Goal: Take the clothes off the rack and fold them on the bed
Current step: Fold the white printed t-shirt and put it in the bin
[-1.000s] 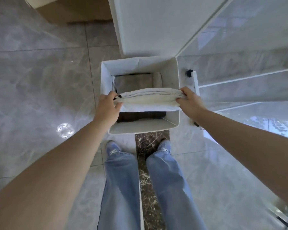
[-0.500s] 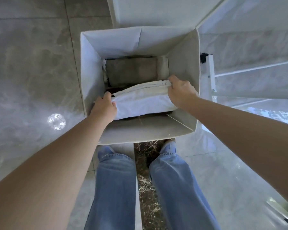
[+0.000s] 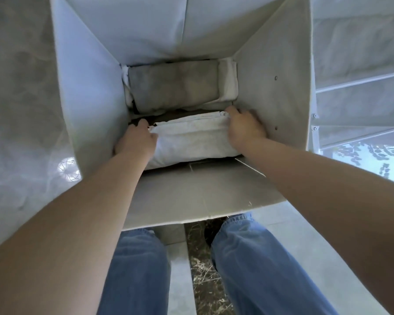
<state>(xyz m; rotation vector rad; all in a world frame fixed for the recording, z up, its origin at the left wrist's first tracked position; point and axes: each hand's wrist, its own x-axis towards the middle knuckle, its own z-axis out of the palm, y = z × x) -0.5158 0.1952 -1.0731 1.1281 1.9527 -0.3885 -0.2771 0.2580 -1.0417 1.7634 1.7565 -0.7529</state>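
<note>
A folded white cloth (image 3: 191,139) lies low inside a tall white fabric bin (image 3: 91,92), near its front wall. My left hand (image 3: 135,140) grips the cloth's left end, and my right hand (image 3: 243,128) grips its right end. Behind it in the bin sits a folded grey garment (image 3: 173,85) with a folded white piece (image 3: 229,79) at its right side. Something dark shows under the white cloth; I cannot tell what it is.
The bin stands on a grey marble-look tiled floor (image 3: 18,98). White rack bars (image 3: 359,80) run to the right of the bin. My legs in blue jeans (image 3: 255,264) stand just in front of it, over a dark speckled floor strip (image 3: 203,269).
Both hands have lowered the folded white cloth from the bin's rim down deep into the bin. My head has come much closer to the bin.
</note>
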